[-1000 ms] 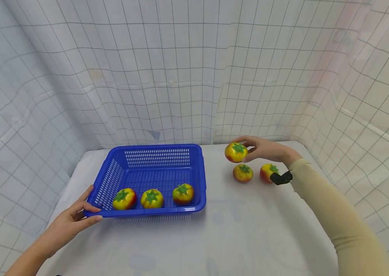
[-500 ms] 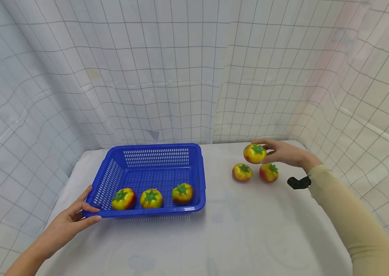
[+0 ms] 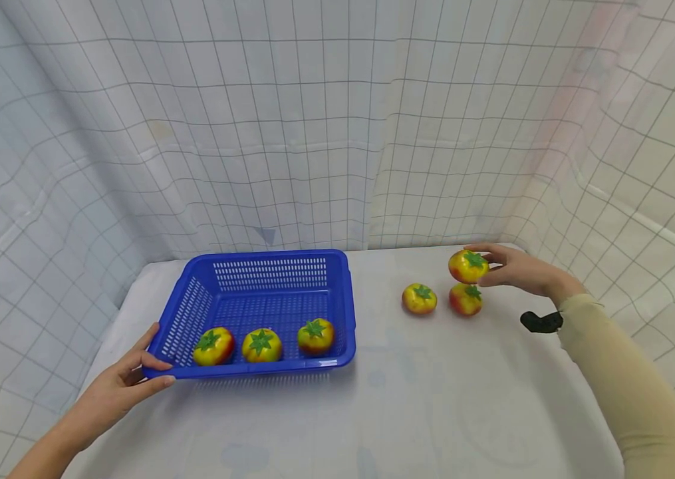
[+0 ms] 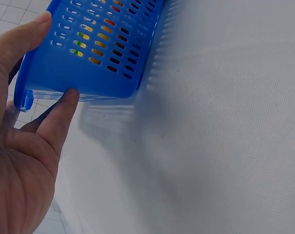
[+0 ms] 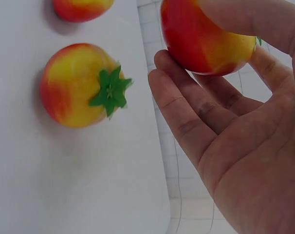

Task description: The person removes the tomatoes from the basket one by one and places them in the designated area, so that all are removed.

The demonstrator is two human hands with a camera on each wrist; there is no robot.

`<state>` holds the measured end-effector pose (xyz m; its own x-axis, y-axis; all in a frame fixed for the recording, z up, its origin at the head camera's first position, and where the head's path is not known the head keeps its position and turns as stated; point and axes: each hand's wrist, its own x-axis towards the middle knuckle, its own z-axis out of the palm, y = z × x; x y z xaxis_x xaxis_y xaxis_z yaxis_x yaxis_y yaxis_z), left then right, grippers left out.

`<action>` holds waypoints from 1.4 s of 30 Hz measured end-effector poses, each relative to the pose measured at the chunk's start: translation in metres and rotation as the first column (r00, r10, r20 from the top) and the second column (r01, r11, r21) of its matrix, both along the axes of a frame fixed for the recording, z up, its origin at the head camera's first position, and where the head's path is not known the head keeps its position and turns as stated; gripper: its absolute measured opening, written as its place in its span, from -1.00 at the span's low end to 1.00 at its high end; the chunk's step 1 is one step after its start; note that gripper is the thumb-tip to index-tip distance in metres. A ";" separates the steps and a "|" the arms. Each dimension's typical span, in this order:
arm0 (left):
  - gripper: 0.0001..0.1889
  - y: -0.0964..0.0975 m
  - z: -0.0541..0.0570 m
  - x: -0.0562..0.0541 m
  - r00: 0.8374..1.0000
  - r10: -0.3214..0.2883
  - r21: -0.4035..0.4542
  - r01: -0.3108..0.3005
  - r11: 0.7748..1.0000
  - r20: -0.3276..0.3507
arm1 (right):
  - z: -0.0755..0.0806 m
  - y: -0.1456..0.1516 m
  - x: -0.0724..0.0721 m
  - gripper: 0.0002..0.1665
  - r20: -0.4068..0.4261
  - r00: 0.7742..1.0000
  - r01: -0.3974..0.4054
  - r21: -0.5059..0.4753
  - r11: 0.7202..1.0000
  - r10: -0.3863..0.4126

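In the head view my left hand (image 3: 116, 392) grips the near left corner of a blue plastic basket (image 3: 346, 299). The left wrist view shows fingers on both sides of the basket's rim (image 4: 22, 78). Three yellow-red tomatoes with green star-shaped tops, a left one (image 3: 214, 346), a middle one (image 3: 262, 346) and a right one (image 3: 316, 337), lie along the basket's near side. My right hand (image 3: 523, 269) holds another tomato (image 3: 467, 266) between thumb and fingers, raised off the table. Just in front of it, a tomato (image 3: 465, 301) rests on the table, with another tomato (image 3: 419, 299) to its left.
The white-covered table (image 3: 409, 399) extends in front of the basket and to its right. A white curtain with a dark grid (image 3: 373, 133) encloses the back and both sides. A black strap (image 3: 542, 322) sticks out at the right wrist.
My right hand has carried its tomato to the right, from above the left loose tomato to just behind the right one. The left hand and the basket stay nearly where they were.
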<state>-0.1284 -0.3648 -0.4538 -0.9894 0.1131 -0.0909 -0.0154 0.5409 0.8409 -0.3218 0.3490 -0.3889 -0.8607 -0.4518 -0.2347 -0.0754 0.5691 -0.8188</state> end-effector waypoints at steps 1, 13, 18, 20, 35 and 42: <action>-0.68 0.000 0.000 0.000 1.000 0.000 0.001 0.000 1.000 0.000 | -0.001 0.002 0.000 -0.13 0.002 1.000 0.002 -0.002 1.000 -0.002; -0.67 0.000 0.000 0.001 1.000 -0.005 0.004 0.005 1.000 -0.003 | -0.010 0.026 0.004 -0.11 0.033 0.999 0.044 -0.016 0.999 -0.043; -0.69 0.000 0.001 0.001 1.000 -0.009 0.001 0.009 1.000 -0.004 | -0.013 0.034 0.005 -0.09 0.063 0.996 0.072 -0.027 0.997 -0.071; -0.70 0.000 0.001 0.000 1.000 -0.010 0.001 0.010 1.000 -0.004 | -0.015 0.037 0.006 -0.08 0.068 0.995 0.079 -0.026 0.997 -0.077; -0.70 -0.001 -0.001 -0.002 1.000 -0.008 -0.002 0.008 1.000 0.004 | -0.035 0.060 0.009 -0.04 0.120 0.978 0.180 -0.058 0.982 -0.172; -0.69 -0.001 -0.001 -0.002 1.000 -0.006 -0.010 0.006 1.000 0.003 | -0.051 0.071 0.010 0.00 0.149 0.962 0.242 -0.065 0.968 -0.230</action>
<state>-0.1300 -0.3659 -0.4550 -0.9884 0.1184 -0.0952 -0.0146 0.5498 0.8352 -0.3113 0.4204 -0.4401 -0.9067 -0.2625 -0.3301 0.1706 0.4877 -0.8562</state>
